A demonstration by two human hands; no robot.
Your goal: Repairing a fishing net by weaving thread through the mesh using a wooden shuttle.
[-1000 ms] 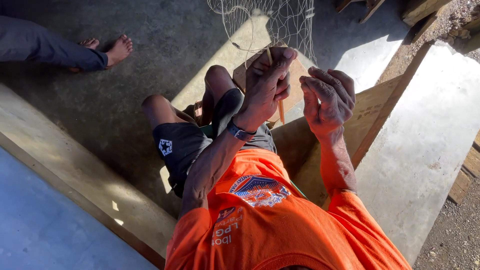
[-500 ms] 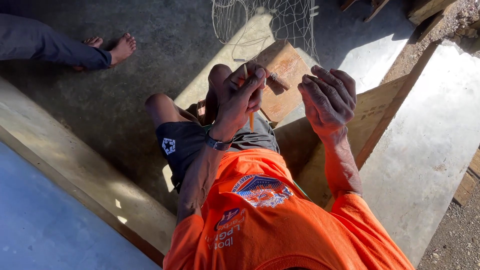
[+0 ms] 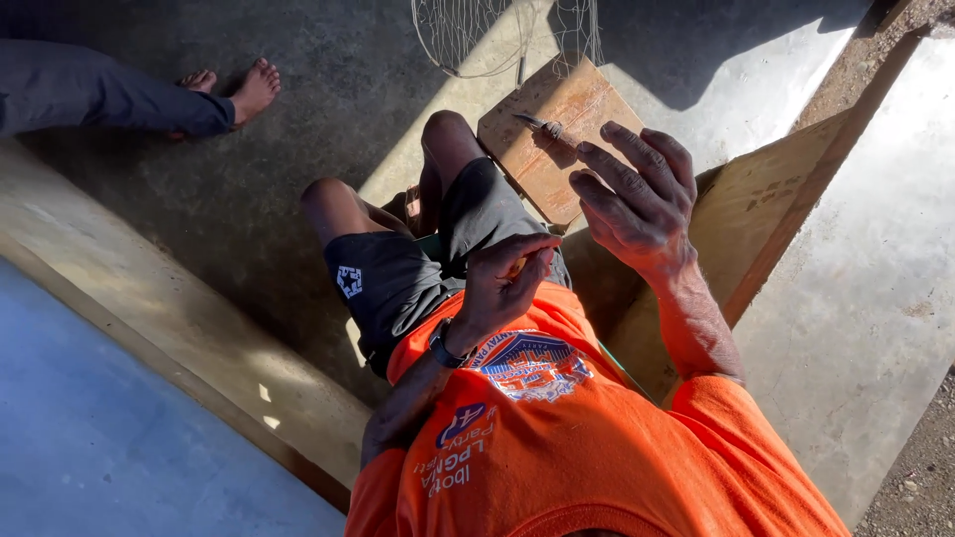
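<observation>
My left hand, with a watch on its wrist, is drawn back near my chest above my black shorts. Its fingers are pinched on a thin yellowish tool, of which only a sliver shows. My right hand is raised over my right knee with its fingers spread and curled; I see nothing in it. Just beyond it a small wooden board lies on the floor with a small metal blade on top. A fishing net hangs at the top edge, apart from both hands.
Another person's bare feet and grey trouser leg rest on the concrete at the upper left. A long wooden beam runs diagonally on my left. A slanted plank and a sunlit concrete slab lie on my right.
My left hand has pulled back from up near the net, down to my chest, still gripping the thin tool. My right hand has stayed raised, its fingers now more spread. The board and blade have come into full view.
</observation>
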